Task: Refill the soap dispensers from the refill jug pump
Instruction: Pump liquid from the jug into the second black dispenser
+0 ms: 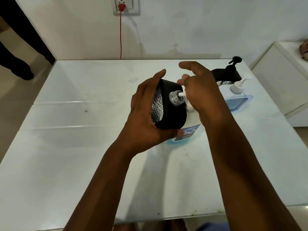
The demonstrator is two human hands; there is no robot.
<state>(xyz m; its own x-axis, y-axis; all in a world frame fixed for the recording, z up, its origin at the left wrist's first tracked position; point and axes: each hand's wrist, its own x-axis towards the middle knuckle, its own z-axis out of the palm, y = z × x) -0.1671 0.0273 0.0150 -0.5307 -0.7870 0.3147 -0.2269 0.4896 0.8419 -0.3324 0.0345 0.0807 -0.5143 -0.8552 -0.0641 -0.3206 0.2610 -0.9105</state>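
Observation:
My left hand [145, 117] grips a black soap dispenser [173, 110] with a clear textured side, tilted so its open clear neck [175, 98] faces the refill jug. The jug [186, 132] stands on the table behind it, white with a blue label and blue liquid at its base, mostly hidden. My right hand [203, 95] rests on top of the jug's white pump head, whose spout [181, 94] reaches into the dispenser's neck. How the fingers lie on the pump is hidden.
At the back right of the white glass table [83, 130] stand a second black dispenser with pump [229, 72] and a light blue dispenser with a white pump [238, 99]. A red cable [120, 35] hangs from a wall socket. A white cabinet [283, 84] is on the right.

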